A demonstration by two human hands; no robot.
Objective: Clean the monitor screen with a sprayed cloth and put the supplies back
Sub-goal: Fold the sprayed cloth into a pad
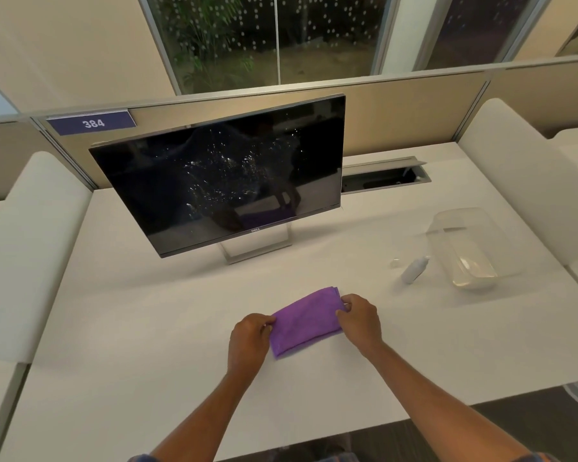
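Observation:
A folded purple cloth (302,320) lies flat on the white desk (147,311), near the front middle. My left hand (249,341) pinches its left edge and my right hand (361,320) pinches its right edge. Behind it stands a black monitor (221,175), switched off, tilted back on a silver stand, with bright droplet-like specks across the middle of the screen. To the right a small white spray bottle (414,270) lies on its side, its clear cap (394,262) loose beside it. A clear plastic box (461,248) stands just right of the bottle.
White padded dividers (30,245) flank the desk on both sides. An open cable trough (384,176) sits behind the monitor's right edge. A beige partition with a sign reading 384 (92,123) runs along the back, with windows above it.

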